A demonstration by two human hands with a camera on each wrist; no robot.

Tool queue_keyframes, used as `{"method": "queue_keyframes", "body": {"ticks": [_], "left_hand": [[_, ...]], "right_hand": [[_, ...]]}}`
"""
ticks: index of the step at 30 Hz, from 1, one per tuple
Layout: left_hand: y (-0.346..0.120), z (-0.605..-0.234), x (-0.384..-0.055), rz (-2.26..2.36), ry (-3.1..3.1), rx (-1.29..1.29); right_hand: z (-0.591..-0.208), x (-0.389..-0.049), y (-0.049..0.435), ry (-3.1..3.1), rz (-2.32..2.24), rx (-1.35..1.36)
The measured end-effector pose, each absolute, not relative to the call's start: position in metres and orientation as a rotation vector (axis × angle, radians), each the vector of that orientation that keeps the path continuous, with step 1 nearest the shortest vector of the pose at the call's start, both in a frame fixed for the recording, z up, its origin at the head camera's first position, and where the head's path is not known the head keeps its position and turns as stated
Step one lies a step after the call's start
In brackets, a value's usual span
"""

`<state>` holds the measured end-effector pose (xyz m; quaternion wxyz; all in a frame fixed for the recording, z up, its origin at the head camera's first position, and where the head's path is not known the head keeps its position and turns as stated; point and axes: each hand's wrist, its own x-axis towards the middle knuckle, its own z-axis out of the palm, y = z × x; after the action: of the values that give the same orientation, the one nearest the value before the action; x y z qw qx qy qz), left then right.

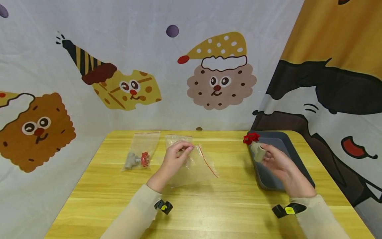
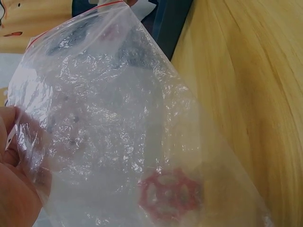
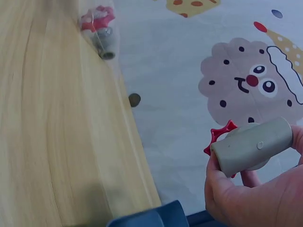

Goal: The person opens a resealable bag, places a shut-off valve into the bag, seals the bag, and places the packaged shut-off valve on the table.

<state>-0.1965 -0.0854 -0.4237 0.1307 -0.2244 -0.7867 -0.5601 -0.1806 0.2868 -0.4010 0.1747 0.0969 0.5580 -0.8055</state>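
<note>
My left hand [image 1: 172, 159] pinches a clear zip bag [image 1: 195, 171] with a red seal line, over the middle of the table. In the left wrist view, a red handwheel [image 2: 170, 194] shows blurred through the plastic. At the right, my right hand [image 1: 278, 163] grips a grey pipe valve [image 1: 259, 152] by its tubular body, fingers around one end. Its red handwheel [image 1: 251, 138] points away from me. The right wrist view shows the valve body [image 3: 255, 145] up close, hiding most of its wheel.
Below my right hand lies a dark grey tray [image 1: 298, 166]. At the left is a zip bag [image 1: 146, 142] holding another red-wheeled valve [image 1: 137, 160]. Another clear bag [image 1: 171, 138] lies behind my left hand, partly hidden. A printed cloth [image 1: 134, 20] hangs behind the table [image 1: 226, 212].
</note>
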Motion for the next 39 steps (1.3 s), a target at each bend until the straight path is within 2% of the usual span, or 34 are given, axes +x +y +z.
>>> {"method": "queue_keyframes", "body": {"ticks": [13, 25, 39], "left_hand": [[-0.085, -0.423, -0.197, -1.597, -2.274, -0.653], [-0.086, -0.424, -0.197, -1.618, -2.284, -0.654], [-0.087, -0.421, -0.198, -1.652, -2.311, -0.615]], "right_hand": [[-0.402, -0.175, 0.257, 1.511, -2.233, 0.194], [-0.403, -0.167, 0.232, 1.828, -2.132, 0.091], [-0.396, -0.149, 0.208, 2.553, -1.790, -0.236]]}}
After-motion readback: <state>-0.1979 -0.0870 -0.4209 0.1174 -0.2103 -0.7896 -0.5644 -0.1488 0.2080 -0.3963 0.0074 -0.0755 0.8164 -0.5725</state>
